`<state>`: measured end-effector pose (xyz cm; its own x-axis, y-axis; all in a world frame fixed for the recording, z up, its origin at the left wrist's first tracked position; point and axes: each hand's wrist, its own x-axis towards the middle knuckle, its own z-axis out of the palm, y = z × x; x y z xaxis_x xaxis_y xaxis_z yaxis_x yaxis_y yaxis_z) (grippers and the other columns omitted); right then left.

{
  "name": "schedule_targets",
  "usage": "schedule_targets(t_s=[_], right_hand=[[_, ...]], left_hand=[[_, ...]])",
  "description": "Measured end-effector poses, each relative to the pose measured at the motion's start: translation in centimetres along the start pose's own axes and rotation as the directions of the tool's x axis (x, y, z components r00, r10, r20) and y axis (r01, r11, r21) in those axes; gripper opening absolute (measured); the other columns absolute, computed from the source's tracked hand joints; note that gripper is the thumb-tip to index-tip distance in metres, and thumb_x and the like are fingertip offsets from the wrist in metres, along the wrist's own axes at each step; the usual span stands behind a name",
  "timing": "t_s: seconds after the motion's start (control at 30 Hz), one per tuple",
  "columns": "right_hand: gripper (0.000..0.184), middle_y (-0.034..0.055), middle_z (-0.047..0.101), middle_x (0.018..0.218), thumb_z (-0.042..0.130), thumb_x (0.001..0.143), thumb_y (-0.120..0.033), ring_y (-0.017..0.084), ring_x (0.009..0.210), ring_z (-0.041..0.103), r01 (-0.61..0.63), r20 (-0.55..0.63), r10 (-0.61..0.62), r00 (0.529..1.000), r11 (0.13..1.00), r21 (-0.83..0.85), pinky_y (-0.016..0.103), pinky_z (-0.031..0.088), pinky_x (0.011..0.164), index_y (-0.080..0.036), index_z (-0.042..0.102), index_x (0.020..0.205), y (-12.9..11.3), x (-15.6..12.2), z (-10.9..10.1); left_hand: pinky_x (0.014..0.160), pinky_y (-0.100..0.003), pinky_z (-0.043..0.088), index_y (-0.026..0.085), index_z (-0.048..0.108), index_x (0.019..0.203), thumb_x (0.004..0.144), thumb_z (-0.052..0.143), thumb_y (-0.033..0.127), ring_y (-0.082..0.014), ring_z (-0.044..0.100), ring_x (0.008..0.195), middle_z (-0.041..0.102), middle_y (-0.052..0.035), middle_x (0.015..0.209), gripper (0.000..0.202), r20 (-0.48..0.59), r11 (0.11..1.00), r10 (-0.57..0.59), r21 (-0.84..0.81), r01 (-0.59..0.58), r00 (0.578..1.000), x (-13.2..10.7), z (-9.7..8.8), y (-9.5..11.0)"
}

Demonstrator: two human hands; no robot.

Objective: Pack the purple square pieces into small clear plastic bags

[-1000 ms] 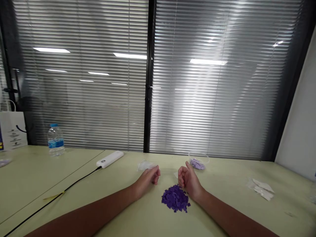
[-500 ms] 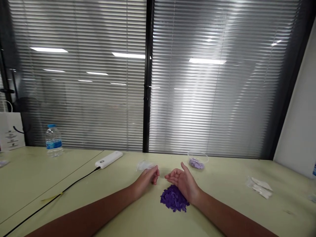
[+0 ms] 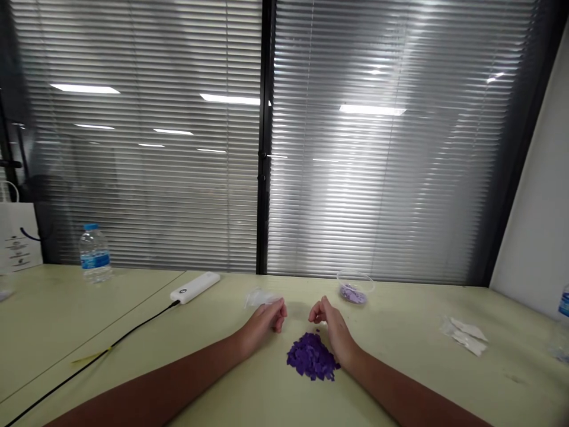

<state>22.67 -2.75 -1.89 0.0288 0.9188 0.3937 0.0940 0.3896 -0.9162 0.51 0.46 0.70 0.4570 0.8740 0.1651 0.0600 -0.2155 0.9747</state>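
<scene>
A heap of small dark purple flat pieces (image 3: 311,357) lies on the pale table between my forearms. My right hand (image 3: 334,332) rests at the heap's right edge, its fingers curled in towards the thumb. Just below those fingertips, one loose purple piece (image 3: 317,331) sits apart from the heap. To the left, my left hand (image 3: 265,321) lies on its side with fingers and thumb drawn together. Whatever either hand may hold is hidden. Behind my left hand is a clear plastic bag (image 3: 258,297), partly covered by it.
Beyond my right hand stands a clear round tub (image 3: 355,284) with pale lilac pieces. White packets (image 3: 464,335) lie at right. On the left are a white power bank (image 3: 195,287) with a black cable (image 3: 137,326), a water bottle (image 3: 95,255) and a paper bag (image 3: 18,237).
My right hand has gone from open, fingers stretched leftwards, to curled, and its fingertips have drawn back to the right. A loose purple piece now shows. My left hand has stayed put.
</scene>
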Motion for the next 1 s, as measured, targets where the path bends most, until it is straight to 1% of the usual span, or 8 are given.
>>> schedule_targets(t_s=[0.07,0.17,0.4,0.53,0.7,0.8,0.9,1.0], right_hand=[[0.077,0.0055,0.066,0.068,0.042,0.090,-0.087,0.021,0.071,0.061,-0.135,-0.010,0.136,0.991,0.988,0.075,0.034,0.046,0.074,-0.019,0.068,0.066,0.7,0.5,0.0],[0.073,0.0066,0.067,0.065,0.057,0.082,-0.088,0.021,0.067,0.064,-0.207,-0.043,0.216,0.975,0.967,0.149,0.032,0.047,0.069,-0.018,0.066,0.065,1.6,1.2,0.0],[0.074,0.0054,0.065,0.055,0.055,0.079,-0.091,0.021,0.053,0.064,-0.276,0.022,0.278,0.960,0.937,0.214,0.031,0.047,0.056,-0.018,0.064,0.068,1.8,1.2,0.0],[0.075,0.0040,0.063,0.059,0.048,0.085,-0.090,0.020,0.057,0.063,-0.275,0.111,0.254,0.961,0.920,0.278,0.032,0.048,0.062,-0.018,0.064,0.070,1.6,1.1,0.0],[0.074,0.0032,0.057,0.067,0.028,0.103,-0.074,0.020,0.069,0.055,-0.080,0.154,0.073,0.985,0.996,0.038,0.035,0.042,0.072,-0.019,0.066,0.072,0.2,0.3,-0.2],[0.049,0.0048,0.063,0.089,0.035,0.109,-0.048,0.024,0.093,0.058,0.272,0.344,-0.199,0.918,0.945,-0.179,0.040,0.041,0.092,-0.022,0.069,0.086,-1.2,-0.5,-0.4],[0.010,0.0038,0.062,0.099,0.057,0.090,-0.023,0.025,0.102,0.057,0.528,0.482,-0.358,0.800,0.801,-0.281,0.041,0.038,0.097,-0.024,0.067,0.087,-2.0,-0.9,-0.5],[0.022,0.0029,0.061,0.101,0.059,0.068,-0.012,0.025,0.102,0.057,0.597,0.527,-0.393,0.753,0.745,-0.298,0.041,0.040,0.095,-0.024,0.063,0.087,-1.9,-1.0,-0.3]], left_hand=[[0.071,-0.031,0.038,0.020,0.060,0.081,0.099,0.048,0.068,-0.0194,0.050,0.065,0.053,0.0020,0.063,0.053,0.002,1.000,-0.001,0.010,0.001,1.000,0.0,0.0,0.1],[0.071,-0.031,0.038,0.020,0.060,0.080,0.099,0.047,0.068,-0.0194,0.050,0.065,0.053,0.0023,0.062,0.053,0.004,1.000,0.002,0.025,-0.002,1.000,0.0,-0.1,0.0],[0.071,-0.032,0.040,0.021,0.058,0.079,0.095,0.045,0.072,-0.0203,0.051,0.064,0.052,0.0022,0.062,0.055,-0.002,0.998,-0.012,0.058,0.012,1.000,0.1,0.0,0.1],[0.070,-0.032,0.041,0.021,0.058,0.079,0.095,0.045,0.070,-0.0202,0.051,0.064,0.052,0.0019,0.062,0.053,-0.004,0.997,-0.013,0.079,0.014,1.000,-0.1,0.2,0.5],[0.071,-0.032,0.042,0.021,0.057,0.080,0.098,0.041,0.065,-0.0198,0.050,0.065,0.050,0.0027,0.062,0.049,0.005,0.993,0.005,0.121,-0.006,1.000,-0.4,0.3,1.1],[0.071,-0.032,0.042,0.022,0.056,0.079,0.100,0.041,0.059,-0.0198,0.050,0.066,0.049,0.0027,0.063,0.045,0.030,0.988,0.028,0.152,-0.032,0.999,-0.5,0.3,1.3],[0.075,-0.032,0.043,0.022,0.053,0.074,0.098,0.048,0.057,-0.0199,0.050,0.070,0.050,0.0025,0.064,0.042,0.075,0.978,0.065,0.192,-0.078,0.995,-0.5,0.3,1.1],[0.076,-0.031,0.043,0.022,0.053,0.076,0.095,0.059,0.054,-0.0190,0.051,0.072,0.052,0.0026,0.070,0.038,0.129,0.966,0.089,0.231,-0.118,0.988,-0.6,0.3,0.6]])
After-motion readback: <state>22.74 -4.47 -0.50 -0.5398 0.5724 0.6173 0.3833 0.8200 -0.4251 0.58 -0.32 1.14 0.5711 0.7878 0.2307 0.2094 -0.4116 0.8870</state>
